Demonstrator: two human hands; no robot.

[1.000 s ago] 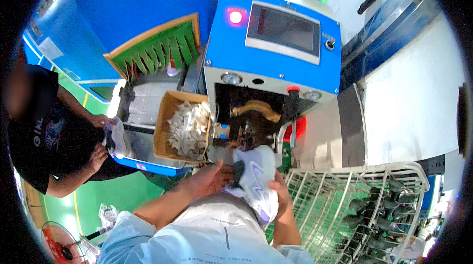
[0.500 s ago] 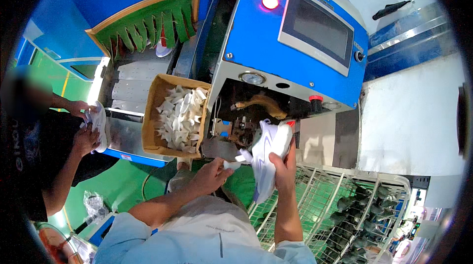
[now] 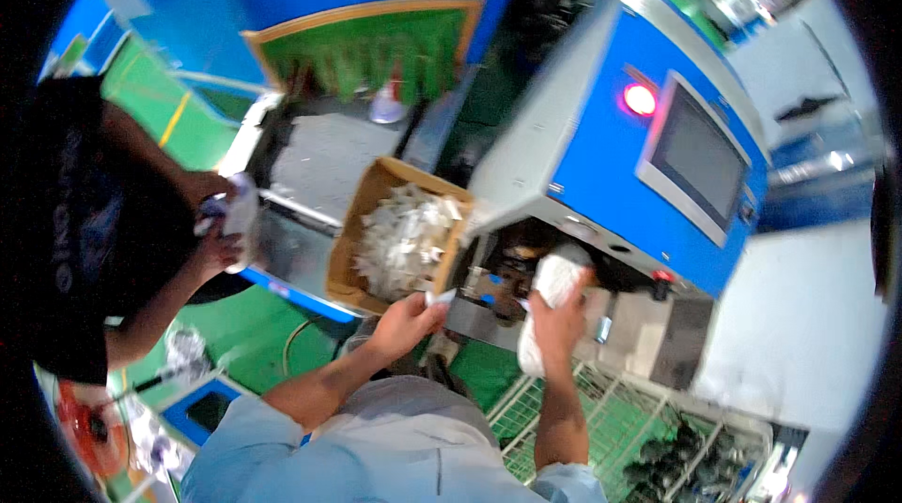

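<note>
My right hand (image 3: pixel 561 320) is closed round a white shoe (image 3: pixel 561 273), held upright in front of the machine's opening, its pale sole turned toward me. Between the thumb and fingers of my left hand (image 3: pixel 406 326) is a small white piece (image 3: pixel 440 297), blurred, near the lower edge of a cardboard box (image 3: pixel 342 254). Many similar curved white pieces (image 3: pixel 406 238) fill that box. Right behind the shoe stands a blue and grey machine (image 3: pixel 597 151) with a lit red lamp (image 3: pixel 640 99) and a dark screen (image 3: pixel 697 155). Metal parts inside its opening are partly hidden by the shoe.
At the left a co-worker's hands (image 3: pixel 218 245) hold another white shoe (image 3: pixel 245 221). Beyond the box, a conveyor (image 3: pixel 329 160) runs under a green strip curtain (image 3: pixel 362 61), with a shoe (image 3: pixel 387 107) there. A wire rack (image 3: pixel 601 409) with dark objects stands below right.
My view has swung, so the scene sits further right and tilted. The shoe in my right hand has turned from its side to show its sole. My left hand still pinches the white piece.
</note>
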